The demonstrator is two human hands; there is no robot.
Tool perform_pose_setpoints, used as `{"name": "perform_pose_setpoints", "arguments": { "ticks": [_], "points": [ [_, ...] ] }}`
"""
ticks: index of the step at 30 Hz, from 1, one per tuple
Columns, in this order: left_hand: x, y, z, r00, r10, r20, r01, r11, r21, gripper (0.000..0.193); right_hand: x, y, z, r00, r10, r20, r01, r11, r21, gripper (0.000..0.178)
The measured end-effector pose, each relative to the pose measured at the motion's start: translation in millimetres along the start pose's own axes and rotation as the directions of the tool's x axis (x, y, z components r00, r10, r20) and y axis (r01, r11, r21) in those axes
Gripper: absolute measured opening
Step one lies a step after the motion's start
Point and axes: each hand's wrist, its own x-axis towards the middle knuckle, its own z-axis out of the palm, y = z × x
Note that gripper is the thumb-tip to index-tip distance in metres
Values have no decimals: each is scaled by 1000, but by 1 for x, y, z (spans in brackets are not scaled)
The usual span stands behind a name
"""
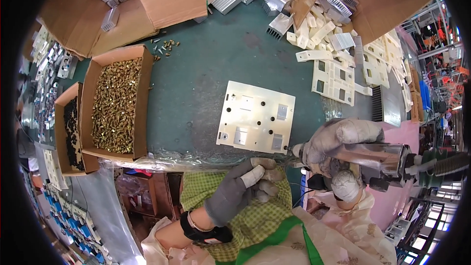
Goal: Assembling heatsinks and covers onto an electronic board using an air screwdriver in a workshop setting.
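While the right hand [332,136], in a grey-stained pale glove, grasped a powered screwdriver [378,159] from the right of the frame, its tip stood at the lower right corner of a cream-white rectangular plate [260,114]. Whether the tip touched the black screw [286,148] there could not be told. That plate lay flat, slightly turned, on the green tabletop [191,74] at the centre of the frame; metal showed in its rectangular openings, and several black screws dotted its face.

Below the plate, at lower centre, the left hand [238,189] wore a grey glove and kept its fingers curled in front of a green checked apron [196,184]; whether they enclosed anything could not be told. A black band [208,233] circled that wrist.

At left, a cardboard box [143,98] held a heap of brass-coloured screws [115,108], and just beside it a narrower box [59,127] contained small black parts [72,135]. Some loose screws [169,44] lay above, near the box's upper right corner. Finned aluminium heat sinks [228,0] were scattered at top centre, and cream plastic pieces [319,33] were piled at upper right, above a cream openwork frame [335,75].
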Motion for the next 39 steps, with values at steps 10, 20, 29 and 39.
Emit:
{"name": "perform_pose_setpoints", "arguments": {
  "ticks": [10,20,29,39],
  "points": [
    [10,-8,-8,982,-27,187,50,991,-122,36,19,-2,24,761,-595,259,628,775,-64,59],
    [15,-11,-3,991,-71,110,84,989,-118,45,18,4,24,738,-630,243,663,743,-86,62],
    [16,-12,7,978,33,207,7,982,-189,52,22,1,13,725,-681,102,687,708,-163,65],
    [5,1,6,993,-65,97,59,996,68,46,55,-6,-25,693,-711,118,713,653,-256,69]
  ]
}}
